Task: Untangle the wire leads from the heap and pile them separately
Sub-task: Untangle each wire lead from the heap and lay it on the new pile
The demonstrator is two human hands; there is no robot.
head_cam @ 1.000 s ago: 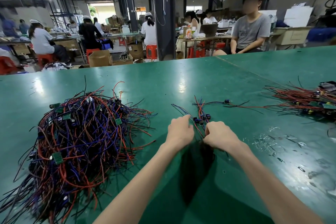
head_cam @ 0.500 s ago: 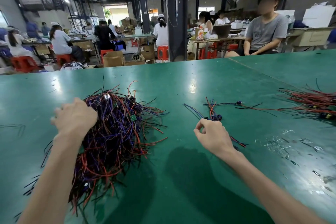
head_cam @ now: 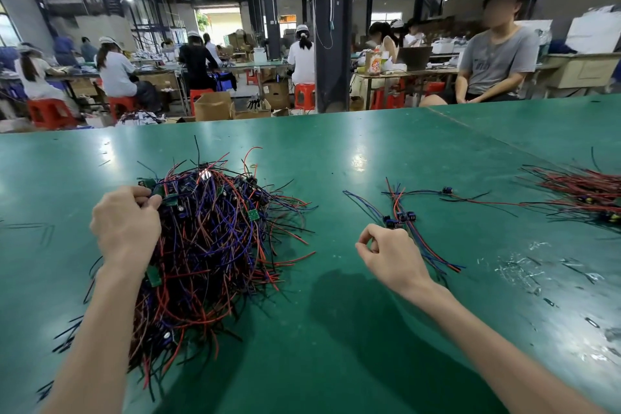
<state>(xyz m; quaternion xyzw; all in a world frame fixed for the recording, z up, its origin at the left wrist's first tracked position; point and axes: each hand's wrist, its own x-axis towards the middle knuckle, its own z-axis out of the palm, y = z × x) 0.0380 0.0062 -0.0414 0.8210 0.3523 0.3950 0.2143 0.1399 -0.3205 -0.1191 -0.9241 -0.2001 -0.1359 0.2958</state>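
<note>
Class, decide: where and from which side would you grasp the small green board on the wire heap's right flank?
Probably pinch the green board by its edges from above right: it lies exposed on the wire heap, away from the left hand.

1 green bench (head_cam: 336,151) carries 3 groups of wire leads. Seen from the wearer, there is 1 big heap (head_cam: 215,239) at 11 o'clock, 1 small pile (head_cam: 423,245) at 1 o'clock and 1 red-and-black bundle (head_cam: 578,191) at 2 o'clock. The small pile shows 5 dark blue connectors (head_cam: 401,217), 4 clustered and 1 apart. At least 4 green boards (head_cam: 252,214) show in the heap. There are 2 hands, 1 left hand (head_cam: 126,228) and 1 right hand (head_cam: 391,255).
</note>
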